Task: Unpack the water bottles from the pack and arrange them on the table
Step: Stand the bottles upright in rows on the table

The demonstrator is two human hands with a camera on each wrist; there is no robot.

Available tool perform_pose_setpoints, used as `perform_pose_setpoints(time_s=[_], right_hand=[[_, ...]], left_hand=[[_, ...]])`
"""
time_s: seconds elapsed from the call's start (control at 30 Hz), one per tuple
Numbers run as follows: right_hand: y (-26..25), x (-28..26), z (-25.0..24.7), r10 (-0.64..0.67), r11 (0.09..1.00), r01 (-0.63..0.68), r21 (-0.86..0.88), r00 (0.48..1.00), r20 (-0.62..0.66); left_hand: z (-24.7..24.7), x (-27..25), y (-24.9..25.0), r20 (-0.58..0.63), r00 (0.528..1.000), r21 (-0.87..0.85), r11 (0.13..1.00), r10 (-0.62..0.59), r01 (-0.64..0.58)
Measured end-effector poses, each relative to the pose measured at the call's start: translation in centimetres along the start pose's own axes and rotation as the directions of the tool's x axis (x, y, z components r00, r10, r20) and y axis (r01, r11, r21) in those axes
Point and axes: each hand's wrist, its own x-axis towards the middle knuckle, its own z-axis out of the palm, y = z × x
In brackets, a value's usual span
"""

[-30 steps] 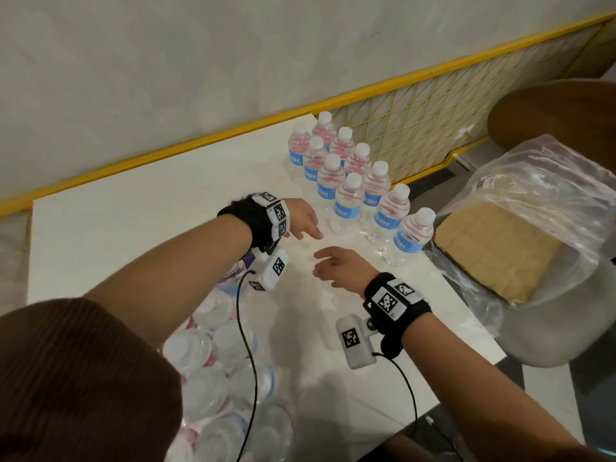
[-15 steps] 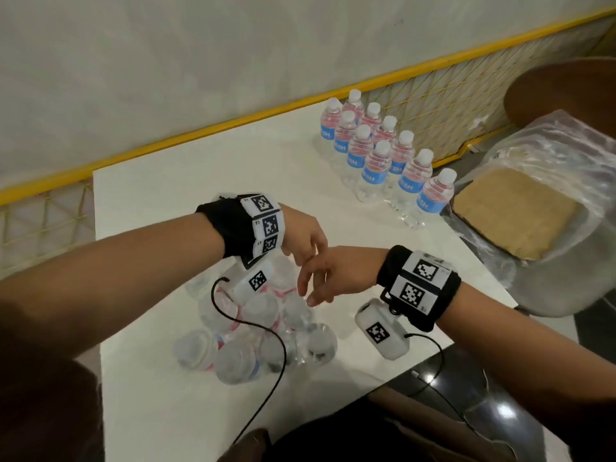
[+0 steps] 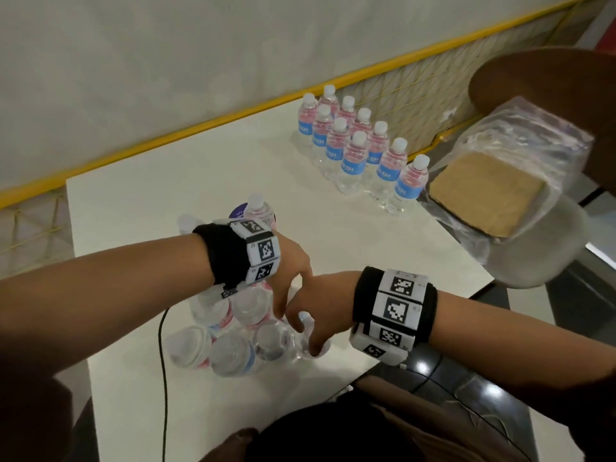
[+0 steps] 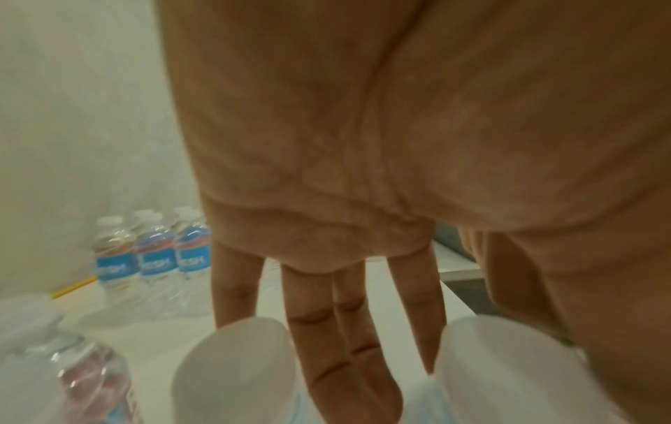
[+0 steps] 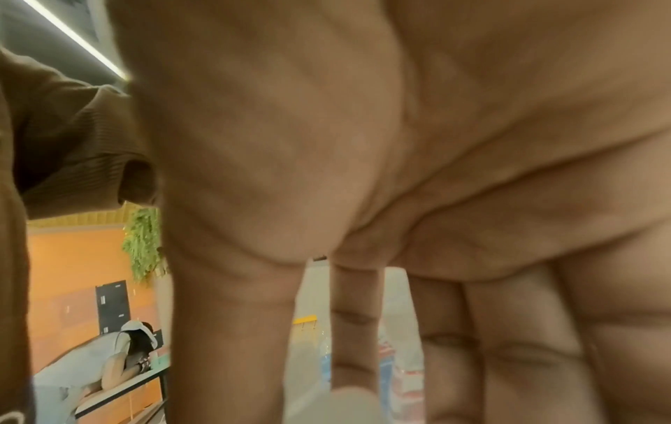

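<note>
The pack of clear water bottles lies near the front of the white table, bottle bases facing me. My left hand reaches down into it. In the left wrist view its straight fingers point down between two white caps. My right hand hangs over the rightmost bottle, thumb and fingers either side of its cap. The right wrist view shows straight fingers above a blurred cap. Several unpacked bottles stand in rows at the far right corner.
One more bottle stands upright just behind my left wrist. Crumpled clear wrap with a cardboard sheet lies on a chair beyond the table's right edge. A black cable runs down from my left wrist. A yellow rail borders the table's far side.
Both hands drew back from beside the standing bottles to the pack and dropped onto it. My head turned, so the standing rows now sit farther away.
</note>
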Motion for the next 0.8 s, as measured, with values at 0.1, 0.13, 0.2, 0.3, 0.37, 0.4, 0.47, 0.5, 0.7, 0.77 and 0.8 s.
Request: perform_pose_setpoints(time_s=[0.1, 0.13, 0.2, 0.3, 0.37, 0.4, 0.47, 0.5, 0.7, 0.77, 0.8], right_hand=[[0.5, -0.6, 0.4, 0.027, 0.999, -0.027, -0.017, 0.999, -0.046], [0.9, -0.8, 0.4, 0.042, 0.999, -0.043, -0.022, 0.998, -0.055], [1.9, -1.4, 0.5, 0.079, 0.997, -0.079, 0.005, 0.994, -0.082], [4.2, -2.4, 0.2, 0.148, 0.988, -0.141, 0.068, 0.982, -0.118], [6.3, -3.3, -0.4, 0.216, 0.974, -0.202, 0.104, 0.965, -0.146], [7.6, -3.9, -0.8, 0.255, 0.963, -0.234, 0.137, 0.953, -0.166], [10.4, -4.9, -1.9, 0.329, 0.937, -0.29, 0.194, 0.921, -0.21], [11.8, -5.3, -2.3, 0.361, 0.925, -0.316, 0.21, 0.904, -0.231], [18.9, -5.6, -4.4, 0.482, 0.874, -0.398, 0.278, 0.784, -0.392], [20.6, -5.5, -5.0, 0.505, 0.861, -0.403, 0.309, 0.743, -0.44], [21.2, -5.5, -5.2, 0.517, 0.854, -0.403, 0.329, 0.723, -0.458]], left_hand=[[0.1, 0.4, 0.4, -0.052, 0.999, 0.104, 0.994, -0.015, 0.02], [0.1, 0.6, 0.6, -0.106, 0.994, 0.115, 0.993, -0.015, 0.027], [-0.5, 1.0, 0.9, -0.21, 0.977, 0.076, 0.996, -0.024, 0.041], [-2.2, 2.1, 1.1, -0.271, 0.96, -0.056, 0.997, -0.07, 0.057], [-3.8, 3.3, 0.8, -0.288, 0.95, -0.16, 0.984, -0.117, 0.072], [-4.8, 3.9, 0.7, -0.303, 0.943, -0.203, 0.976, -0.134, 0.074], [-6.6, 5.2, 0.4, -0.355, 0.916, -0.284, 0.955, -0.185, 0.082], [-7.6, 6.0, 0.2, -0.383, 0.898, -0.322, 0.942, -0.217, 0.09], [-12.2, 10.7, -2.1, -0.517, 0.77, -0.479, 0.872, -0.373, 0.101], [-13.1, 11.8, -2.9, -0.554, 0.727, -0.491, 0.864, -0.405, 0.107], [-13.5, 12.4, -3.2, -0.57, 0.708, -0.506, 0.857, -0.417, 0.097]])
